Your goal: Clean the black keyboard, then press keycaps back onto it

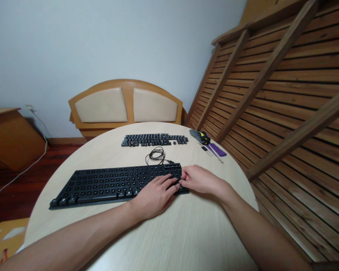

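Observation:
A black keyboard (101,182), most of its keycaps off and bare switch posts showing, lies at a slant on the round table. A few caps remain along its near edge. My left hand (156,194) rests over the keyboard's right-hand part, fingers stretched out. Thumb and fingers of my right hand (199,178) are closed together at the keyboard's right end; whatever lies between the fingertips is hidden. Beyond the keyboard, loose black keycaps (149,140) are laid out in rows like a keyboard's layout. The keyboard's thin black cable (156,153) is coiled behind it.
At the table's (93,150) right rear lie a black-and-yellow item (204,138), a purple flat piece (218,149) and thin wire-like tools (214,153). A slatted wooden frame (271,98) leans along the right. A padded headboard (130,101) stands behind the table.

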`<act>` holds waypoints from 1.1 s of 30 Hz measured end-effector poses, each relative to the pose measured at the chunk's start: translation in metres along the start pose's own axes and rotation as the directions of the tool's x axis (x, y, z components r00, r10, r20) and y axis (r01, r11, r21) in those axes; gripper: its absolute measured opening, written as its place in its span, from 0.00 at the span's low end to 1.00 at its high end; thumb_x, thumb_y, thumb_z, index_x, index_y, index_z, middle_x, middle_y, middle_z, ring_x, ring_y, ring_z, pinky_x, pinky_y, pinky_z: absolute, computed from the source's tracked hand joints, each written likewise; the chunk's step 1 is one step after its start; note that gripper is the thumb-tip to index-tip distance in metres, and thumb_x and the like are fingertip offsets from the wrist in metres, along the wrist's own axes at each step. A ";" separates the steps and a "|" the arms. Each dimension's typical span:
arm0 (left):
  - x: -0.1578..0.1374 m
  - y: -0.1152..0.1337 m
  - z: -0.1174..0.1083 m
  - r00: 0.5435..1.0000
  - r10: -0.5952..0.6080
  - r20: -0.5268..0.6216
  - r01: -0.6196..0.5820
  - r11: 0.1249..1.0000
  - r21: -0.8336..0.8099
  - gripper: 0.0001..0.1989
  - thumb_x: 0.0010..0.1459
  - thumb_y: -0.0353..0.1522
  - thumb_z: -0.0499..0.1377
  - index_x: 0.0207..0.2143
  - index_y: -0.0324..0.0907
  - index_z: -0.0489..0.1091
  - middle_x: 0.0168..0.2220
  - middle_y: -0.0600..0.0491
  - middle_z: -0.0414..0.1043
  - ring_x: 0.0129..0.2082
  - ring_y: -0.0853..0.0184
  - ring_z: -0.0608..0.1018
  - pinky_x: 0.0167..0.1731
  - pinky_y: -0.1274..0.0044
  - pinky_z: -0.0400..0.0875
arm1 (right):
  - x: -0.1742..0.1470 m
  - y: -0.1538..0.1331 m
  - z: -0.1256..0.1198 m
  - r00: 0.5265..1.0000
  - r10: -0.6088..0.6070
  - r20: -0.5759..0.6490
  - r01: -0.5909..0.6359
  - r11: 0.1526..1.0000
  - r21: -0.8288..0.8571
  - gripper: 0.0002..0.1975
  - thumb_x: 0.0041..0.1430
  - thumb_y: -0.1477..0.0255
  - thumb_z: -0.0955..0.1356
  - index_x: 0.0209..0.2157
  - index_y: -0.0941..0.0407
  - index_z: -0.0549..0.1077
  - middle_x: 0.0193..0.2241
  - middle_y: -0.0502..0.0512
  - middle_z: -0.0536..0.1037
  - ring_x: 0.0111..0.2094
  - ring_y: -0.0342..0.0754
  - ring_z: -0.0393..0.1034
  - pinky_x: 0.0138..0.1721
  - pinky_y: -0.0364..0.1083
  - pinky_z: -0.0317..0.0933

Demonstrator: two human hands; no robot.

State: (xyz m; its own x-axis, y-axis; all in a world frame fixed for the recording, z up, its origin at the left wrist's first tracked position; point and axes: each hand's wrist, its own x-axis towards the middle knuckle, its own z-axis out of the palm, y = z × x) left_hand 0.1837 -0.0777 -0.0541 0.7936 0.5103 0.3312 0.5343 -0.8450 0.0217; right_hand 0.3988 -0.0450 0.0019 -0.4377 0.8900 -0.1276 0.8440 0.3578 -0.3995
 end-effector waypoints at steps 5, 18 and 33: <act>0.000 0.001 0.001 1.000 -0.008 -0.003 0.008 1.000 0.006 0.18 0.68 0.32 0.54 0.59 0.39 0.65 0.61 0.43 0.68 0.63 0.53 0.67 0.59 0.59 0.67 | -0.003 -0.008 -0.001 0.999 0.038 -0.022 -0.040 0.994 -0.101 0.03 0.54 0.72 0.68 0.27 0.55 0.71 0.26 0.53 0.78 0.27 0.46 0.69 0.26 0.43 0.50; 0.001 0.001 0.000 1.000 -0.009 0.006 0.009 1.000 0.004 0.19 0.67 0.31 0.53 0.58 0.34 0.64 0.60 0.42 0.68 0.62 0.54 0.68 0.61 0.61 0.66 | 0.003 0.016 0.001 0.986 -0.111 0.124 0.081 0.971 0.223 0.09 0.65 0.65 0.65 0.33 0.56 0.70 0.23 0.51 0.78 0.26 0.46 0.71 0.27 0.41 0.56; -0.001 0.007 -0.006 0.993 -0.117 -0.024 0.118 0.993 0.020 0.21 0.66 0.34 0.54 0.59 0.38 0.64 0.61 0.45 0.68 0.63 0.54 0.67 0.60 0.62 0.66 | 0.052 0.080 0.001 0.928 0.117 -0.353 -0.166 0.979 -0.114 0.08 0.63 0.69 0.65 0.40 0.55 0.75 0.36 0.55 0.81 0.37 0.50 0.74 0.38 0.45 0.60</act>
State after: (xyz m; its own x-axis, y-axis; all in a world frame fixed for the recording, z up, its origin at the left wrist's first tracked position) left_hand 0.1846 -0.0851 -0.0489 0.7183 0.6020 0.3490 0.6299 -0.7756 0.0414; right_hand 0.4429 0.0298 -0.0379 -0.1983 0.9677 0.1555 0.9348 0.2344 -0.2670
